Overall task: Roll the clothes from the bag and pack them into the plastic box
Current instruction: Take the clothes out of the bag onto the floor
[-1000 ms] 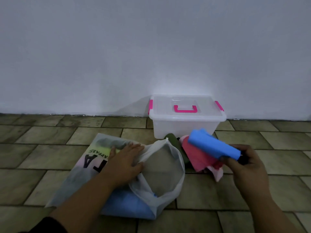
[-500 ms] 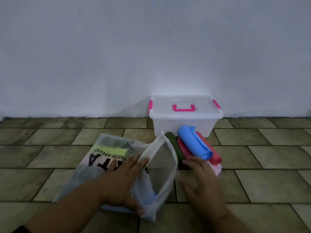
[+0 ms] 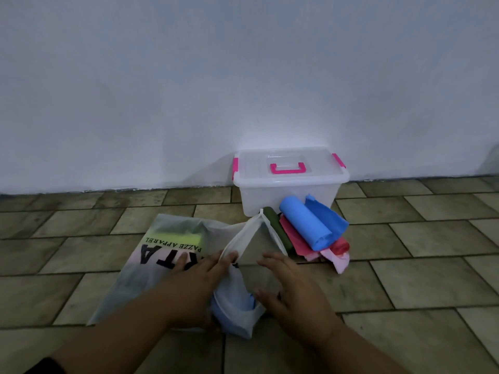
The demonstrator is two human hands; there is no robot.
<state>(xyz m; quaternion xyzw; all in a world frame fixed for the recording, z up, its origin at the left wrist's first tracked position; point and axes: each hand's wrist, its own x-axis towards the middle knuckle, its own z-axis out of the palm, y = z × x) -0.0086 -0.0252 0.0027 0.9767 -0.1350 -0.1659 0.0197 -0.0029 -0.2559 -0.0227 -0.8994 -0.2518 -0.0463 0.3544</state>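
Observation:
A translucent white bag (image 3: 162, 252) with black lettering lies on the tiled floor, its mouth facing right. My left hand (image 3: 197, 276) grips the near edge of the bag's mouth. My right hand (image 3: 291, 287) hovers with spread fingers at the opening, over a blue garment (image 3: 232, 309) inside. Behind, the clear plastic box (image 3: 289, 193) with pink handle and latches stands against the wall, lid on. In front of it lie rolled clothes: a blue roll (image 3: 310, 225) partly unfurled, a dark green roll (image 3: 278, 228), and red and pink ones (image 3: 332, 252) underneath.
A white wall (image 3: 243, 76) runs behind the box. Tiled floor (image 3: 418, 265) spreads to the right and left of the bag. Something yellow-green (image 3: 175, 237) shows through the bag's far side.
My right hand set the blue roll onto the pile by the box, then came back empty to the bag's mouth. My left hand shifted to hold the mouth open.

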